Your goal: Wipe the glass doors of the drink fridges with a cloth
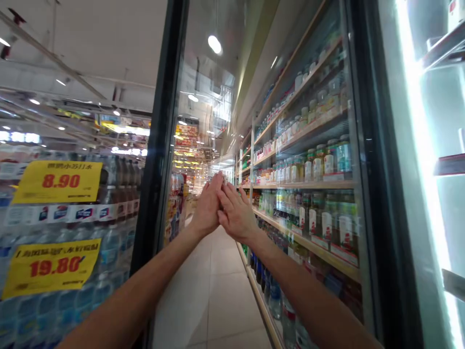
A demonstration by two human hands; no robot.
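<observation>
Both my arms reach forward in front of a glass door [218,131] with a dark frame. My left hand [207,206] is raised with its fingers stretched out and pointing up. Against it, my right hand [238,211] overlaps at the fingers, its own fingers extended and slightly apart. The two hands touch each other near the middle of the view. I see no object in either hand, though the palms are hidden. Whether the fingertips touch the glass I cannot tell.
Bottles on shelves [316,165] show in the glass at right. A lit cooler interior [450,213] is at far right. Packed water bottles [43,310] stand at left, behind yellow price signs [58,182] reading 8.90 and 19.80. The tiled floor [218,291] runs below.
</observation>
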